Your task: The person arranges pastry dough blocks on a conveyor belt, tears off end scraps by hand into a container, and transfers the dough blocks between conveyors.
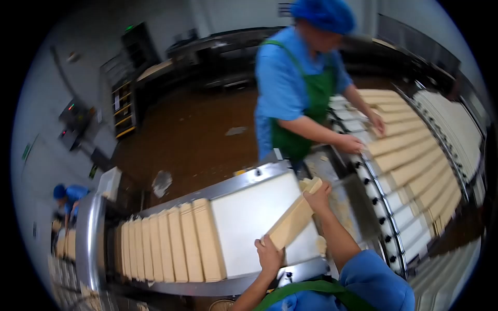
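Observation:
A long, flat, pale-yellow dough strip [293, 220] is held slantwise over the white conveyor belt [244, 207]. My left hand [268, 254] grips its near lower end, and my right hand [318, 196] is closed on the far upper end, where the dough looks folded or uneven. To the left on the same belt lies a row of similar dough strips [174, 243], side by side and partly overlapping.
A co-worker [298, 88] in a blue cap and green apron reaches over a second conveyor [381, 194] bearing several long dough strips [410, 145]. A metal housing [89, 238] spans the left belt's far end. Another person [70, 197] is beyond it.

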The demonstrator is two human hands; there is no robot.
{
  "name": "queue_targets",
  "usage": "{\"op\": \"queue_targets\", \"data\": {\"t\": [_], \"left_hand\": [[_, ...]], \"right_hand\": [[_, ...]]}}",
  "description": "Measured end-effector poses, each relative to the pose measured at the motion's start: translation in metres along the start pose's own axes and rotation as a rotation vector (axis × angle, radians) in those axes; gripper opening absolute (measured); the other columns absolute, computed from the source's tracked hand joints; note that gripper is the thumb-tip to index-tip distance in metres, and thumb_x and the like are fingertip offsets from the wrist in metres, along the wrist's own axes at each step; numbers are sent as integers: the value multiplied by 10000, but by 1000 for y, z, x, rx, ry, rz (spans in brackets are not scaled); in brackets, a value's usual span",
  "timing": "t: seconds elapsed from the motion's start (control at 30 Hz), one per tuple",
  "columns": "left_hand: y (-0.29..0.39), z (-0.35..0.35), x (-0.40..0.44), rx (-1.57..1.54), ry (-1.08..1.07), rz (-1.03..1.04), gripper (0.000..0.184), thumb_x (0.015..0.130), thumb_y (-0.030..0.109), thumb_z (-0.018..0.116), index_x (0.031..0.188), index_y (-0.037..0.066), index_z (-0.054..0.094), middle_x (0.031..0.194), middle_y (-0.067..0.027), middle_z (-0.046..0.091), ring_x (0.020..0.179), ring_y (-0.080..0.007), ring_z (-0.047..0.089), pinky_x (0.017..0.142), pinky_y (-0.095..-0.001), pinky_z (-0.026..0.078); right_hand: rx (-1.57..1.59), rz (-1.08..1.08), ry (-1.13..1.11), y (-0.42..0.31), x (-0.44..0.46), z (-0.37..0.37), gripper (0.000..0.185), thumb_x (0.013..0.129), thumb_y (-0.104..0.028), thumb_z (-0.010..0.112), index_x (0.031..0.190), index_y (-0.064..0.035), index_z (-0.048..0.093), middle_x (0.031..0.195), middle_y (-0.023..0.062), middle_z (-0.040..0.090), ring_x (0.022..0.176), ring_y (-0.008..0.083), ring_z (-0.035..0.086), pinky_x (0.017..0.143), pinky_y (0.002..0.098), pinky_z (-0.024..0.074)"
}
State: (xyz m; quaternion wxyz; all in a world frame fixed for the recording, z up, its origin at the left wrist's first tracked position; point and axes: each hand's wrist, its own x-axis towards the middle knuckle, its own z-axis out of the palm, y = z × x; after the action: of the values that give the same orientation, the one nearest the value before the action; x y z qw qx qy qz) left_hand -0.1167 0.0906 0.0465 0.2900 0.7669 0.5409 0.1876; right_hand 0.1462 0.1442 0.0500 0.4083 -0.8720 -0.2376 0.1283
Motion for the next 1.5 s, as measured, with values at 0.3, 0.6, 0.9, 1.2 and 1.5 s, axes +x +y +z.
{"op": "queue_targets", "data": {"t": [0.3,0.6,0.9,1.2,1.5], "left_hand": [[157,91,-54,-275,69,973,712,631,81,826,1259,150,498,1269,-266,321,1071,-427,480,813,-403,516],[253,175,-126,-408,-807,1888,495,786,21,603,1251,190,583,1210,-163,432,915,-230,618,714,-307,536],[272,223,-150,-595,-798,1881,447,812,111,600,1251,172,552,1259,-172,429,869,-234,634,708,-303,555],[298,245,-155,-332,-1001,1782,463,783,84,604,1233,136,510,1318,-195,419,856,-292,647,673,-360,551],[350,269,-167,-160,-948,1656,334,790,85,559,1121,107,514,1318,-183,434,840,-295,635,661,-356,536]], "right_hand": [[-25,302,591,180,-40,-327,741,744,-372,633,1262,49,310,1206,293,383,1088,442,492,904,481,450],[-235,488,284,352,-88,-495,680,786,-492,536,1215,35,507,1214,299,516,1085,438,510,921,589,381],[-467,639,96,344,-47,-521,634,836,-472,429,1256,-2,505,1313,214,499,1279,386,351,1053,495,207],[-597,438,389,383,-39,-521,491,836,-316,459,1220,-13,496,1431,182,344,1285,355,343,1035,527,222],[-659,417,598,382,-33,-514,649,880,-380,509,1405,-45,326,1485,171,267,1375,363,210,1084,553,174]]}}
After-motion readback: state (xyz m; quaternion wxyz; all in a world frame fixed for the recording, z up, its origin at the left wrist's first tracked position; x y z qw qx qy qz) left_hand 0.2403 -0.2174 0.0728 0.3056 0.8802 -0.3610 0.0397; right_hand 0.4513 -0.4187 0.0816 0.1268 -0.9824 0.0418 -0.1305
